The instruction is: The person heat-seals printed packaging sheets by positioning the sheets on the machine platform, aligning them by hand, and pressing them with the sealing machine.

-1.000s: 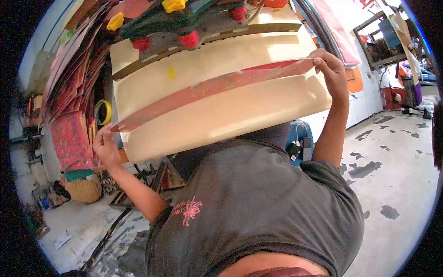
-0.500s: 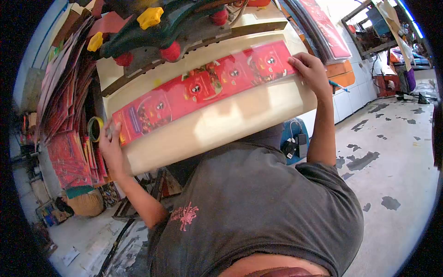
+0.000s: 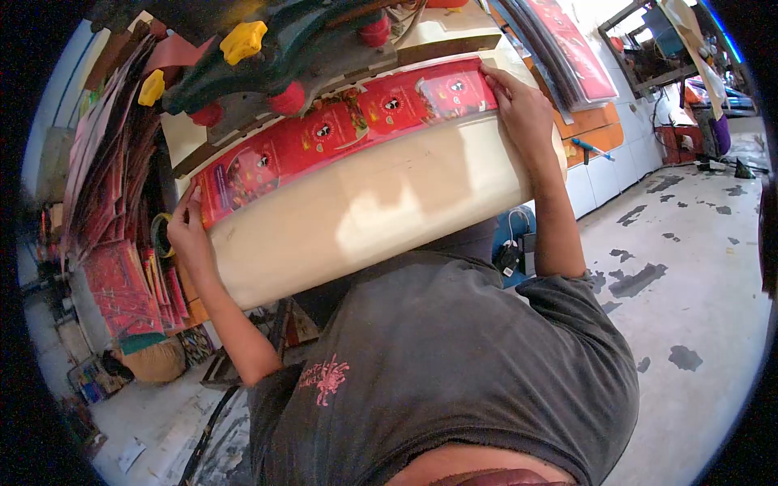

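Fingers (image 3: 497,81) of left hand (image 3: 191,236) and right hand (image 3: 528,117) hold red strip (image 3: 328,134) by its ends

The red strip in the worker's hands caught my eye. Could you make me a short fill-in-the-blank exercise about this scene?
1. The left hand and right hand are at opposite ____ of the printed strip.
2. The star-shaped knobs are coloured ____.
3. The dark shirt has a chest print coloured ____.

Missing words: ends; yellow; pink.
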A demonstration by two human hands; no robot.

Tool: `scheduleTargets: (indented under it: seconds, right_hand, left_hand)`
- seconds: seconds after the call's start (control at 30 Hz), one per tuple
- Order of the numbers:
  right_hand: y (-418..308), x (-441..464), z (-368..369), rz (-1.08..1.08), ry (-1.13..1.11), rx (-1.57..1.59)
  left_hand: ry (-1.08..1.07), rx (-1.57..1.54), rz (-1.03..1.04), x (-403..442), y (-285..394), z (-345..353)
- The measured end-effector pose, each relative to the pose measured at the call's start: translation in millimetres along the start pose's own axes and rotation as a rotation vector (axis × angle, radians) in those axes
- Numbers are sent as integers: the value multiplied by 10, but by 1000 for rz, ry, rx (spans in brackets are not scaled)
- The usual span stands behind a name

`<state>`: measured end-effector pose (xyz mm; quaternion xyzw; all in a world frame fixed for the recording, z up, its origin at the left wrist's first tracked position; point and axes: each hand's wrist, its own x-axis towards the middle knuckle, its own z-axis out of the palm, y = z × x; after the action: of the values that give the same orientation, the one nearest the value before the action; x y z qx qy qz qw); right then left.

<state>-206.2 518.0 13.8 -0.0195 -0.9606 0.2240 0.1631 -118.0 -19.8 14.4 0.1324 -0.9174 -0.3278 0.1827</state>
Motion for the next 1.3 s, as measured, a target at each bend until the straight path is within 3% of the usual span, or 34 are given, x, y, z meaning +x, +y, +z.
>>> scheduleTargets:
  seconds: [0.2, 0.5, 0.6, 0.67, 0.73, 0.8, 0.93, 1.3]
  right_hand:
    - [-69, -10, -9, 39, 14, -23]
    - [-134, 12, -18, 74, -20, -69]
    - [-129, 3, -4, 78, -45, 105]
    - [-144, -34, -1, 11, -25, 165]
    - [-174, -25, -3, 19, -51, 78]
    - [-161, -15, -66, 38, -99, -56]
    - [-238, 10, 0, 8, -87, -12]
    - [-189, 30, 67, 18, -97, 25]
  left_hand:
    - [-7, -1, -106, 38, -36, -3]
    - [19, -76, -35, 79, -268, 9]
    - [53, 22, -55, 53, -198, -43]
    - [134, 133, -67, 79, -512, 55]
    - [154, 79, 12, -1, -242, 31]
    - [193, -20, -42, 16, -184, 122]
    - [234, 19, -151, -12, -17, -5]
    - [273, -76, -16, 70, -298, 92]
